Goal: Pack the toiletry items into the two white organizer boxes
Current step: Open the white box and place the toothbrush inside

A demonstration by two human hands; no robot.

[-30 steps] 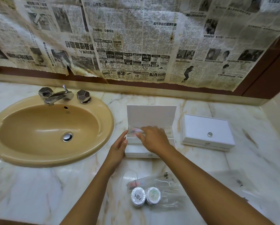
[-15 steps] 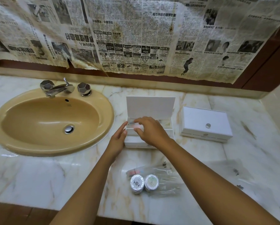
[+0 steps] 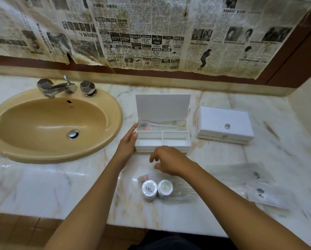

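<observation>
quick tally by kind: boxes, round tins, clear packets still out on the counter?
White organizer boxes: 2 (open box, closed box)
Round foil-wrapped tins: 2 ()
Clear packets on the counter: 3 that I can make out (); edges are faint
Total: 7

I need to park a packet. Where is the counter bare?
Bare marble lies between the sink and the left hand, and between the open box and closed box. Crowded: round tins and clear packets in front.
</observation>
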